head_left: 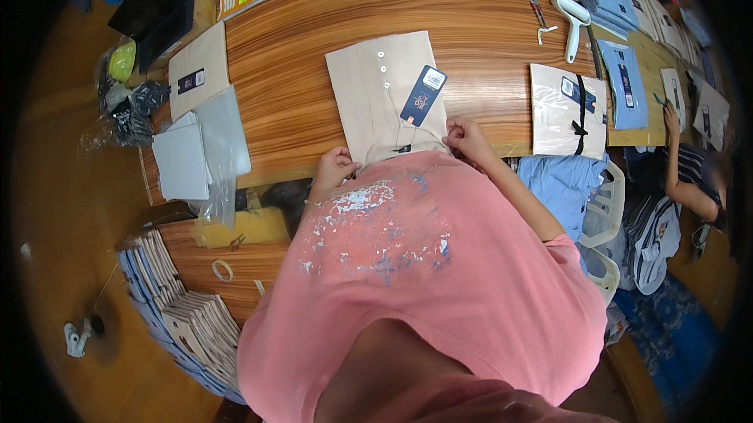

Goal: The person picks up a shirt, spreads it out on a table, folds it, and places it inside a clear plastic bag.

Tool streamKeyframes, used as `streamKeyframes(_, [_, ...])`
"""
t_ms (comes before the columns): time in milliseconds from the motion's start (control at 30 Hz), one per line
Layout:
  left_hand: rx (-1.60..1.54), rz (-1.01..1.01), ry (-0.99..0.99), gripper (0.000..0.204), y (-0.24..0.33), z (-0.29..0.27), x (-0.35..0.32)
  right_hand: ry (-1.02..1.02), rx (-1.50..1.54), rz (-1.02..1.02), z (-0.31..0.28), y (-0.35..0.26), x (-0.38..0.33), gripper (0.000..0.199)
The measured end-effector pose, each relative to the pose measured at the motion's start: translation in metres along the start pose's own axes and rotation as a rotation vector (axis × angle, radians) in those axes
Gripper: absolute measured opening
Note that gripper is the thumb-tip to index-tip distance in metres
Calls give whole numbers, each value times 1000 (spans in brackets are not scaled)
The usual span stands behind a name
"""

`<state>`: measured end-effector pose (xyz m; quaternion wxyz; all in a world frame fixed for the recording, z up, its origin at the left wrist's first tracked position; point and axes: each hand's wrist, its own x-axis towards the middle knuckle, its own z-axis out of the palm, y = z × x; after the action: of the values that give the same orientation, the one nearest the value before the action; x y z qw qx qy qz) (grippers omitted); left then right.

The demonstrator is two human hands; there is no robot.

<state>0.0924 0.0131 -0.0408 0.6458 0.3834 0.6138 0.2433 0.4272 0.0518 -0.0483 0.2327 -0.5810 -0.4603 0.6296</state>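
Head view: both hands, left (336,168) and right (466,139), pinch the shirt (376,97) at the desk (314,46) near edge; soft, light, floppy—best held by its folded corners.

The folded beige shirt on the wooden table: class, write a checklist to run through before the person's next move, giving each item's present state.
1. Folded beige shirt lies flat on the wooden table: ok.
2. Left hand at the shirt's near edge: ok.
3. Right hand at the shirt's near right corner: ok.
4. Dark blue hang tag rests on top, string attached: ok.
5. What the fingers pinch: cannot tell.
6. White buttons fastened: cannot tell.
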Motion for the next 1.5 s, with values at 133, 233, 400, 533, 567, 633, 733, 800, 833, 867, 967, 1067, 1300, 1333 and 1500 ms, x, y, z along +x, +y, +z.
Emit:
streamKeyframes(133, [341, 111, 155, 31, 4, 6, -24, 117, -151, -227, -11, -5, 10, 26])
streamKeyframes(233, [765, 484, 333, 33, 40, 27, -32, 330, -107, -337, -20, -30, 42, 25])
streamKeyframes(400, [834, 1065, 88, 26, 35, 47, 11, 281, -130, -335, -19, -36, 98, 21])
streamKeyframes(533, [973, 1138, 32, 25, 16, 51, 12, 245, -16, -370, -11, -53, 92, 20])
streamKeyframes(567, [990, 1145, 30, 25, 13, 49, 15, 208, -10, -401, -13, -64, 100, 20])
streamKeyframes(633, [1002, 1115, 17, 26, 8, 56, 4, 113, -4, -422, -6, -77, 107, 20])
streamKeyframes(733, [999, 1150, 72, 31, 16, 53, -3, 171, -474, -615, 8, -102, 117, 22])
streamKeyframes(800, [978, 1141, 139, 36, 20, 43, -10, 280, -725, -829, 16, -111, 114, 24])
streamKeyframes(833, [994, 1079, 263, 37, 19, 29, -15, 349, -809, -930, 16, -113, 106, 25])
streamKeyframes(867, [1001, 1026, 381, 38, 22, 13, -17, 353, -798, -936, 10, -109, 103, 24])
streamKeyframes(967, [1012, 829, 879, 42, 20, -63, -29, 307, -654, -877, 16, -109, 83, 18])
streamKeyframes(1067, [1112, 420, 1366, 41, 3, -152, -53, 201, -626, -852, 25, -115, 80, 16])
streamKeyframes(1300, [826, -57, 1045, 32, -40, -221, -60, -199, -447, -757, 129, -149, 82, 14])
streamKeyframes(1333, [823, -30, 1036, 30, -38, -226, -59, -280, -456, -786, 151, -148, 86, 14])
streamKeyframes(1500, [776, 230, 1213, 24, -63, -256, -49, -636, -655, -1100, 263, -154, 86, 21])
